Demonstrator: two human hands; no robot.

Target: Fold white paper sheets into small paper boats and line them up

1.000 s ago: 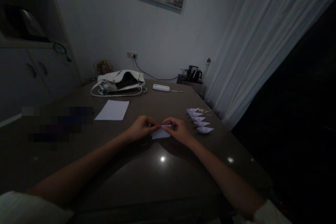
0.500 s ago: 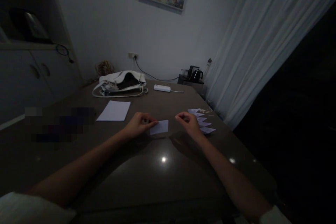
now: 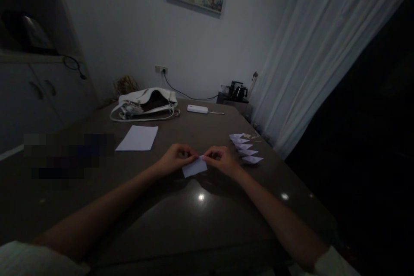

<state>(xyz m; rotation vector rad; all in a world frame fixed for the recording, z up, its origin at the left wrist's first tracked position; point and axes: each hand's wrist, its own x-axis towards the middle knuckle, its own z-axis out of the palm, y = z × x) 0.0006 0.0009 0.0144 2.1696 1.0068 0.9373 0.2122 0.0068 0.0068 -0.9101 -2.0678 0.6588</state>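
A small folded sheet of white paper [image 3: 194,168] is held just above the table between my hands. My left hand [image 3: 176,158] pinches its upper left edge with thumb and fingers. At the upper right edge, my right hand [image 3: 223,160] grips the same paper, its fingertips close to those of the left. To the right of my right hand stand several folded paper boats [image 3: 249,152] in a slanting row. A stack of white paper [image 3: 137,138] lies beyond my left hand.
A white handbag [image 3: 147,103] lies open at the table's far side. Beside it is a white oblong device [image 3: 197,109] with a short cord. Small pale scraps [image 3: 250,136] lie behind the boats. A sheer curtain [image 3: 300,51] hangs along the right.
My right hand has moved left from beside the boats and taken hold of the paper. The paper has tilted and come slightly nearer, still in my left hand.
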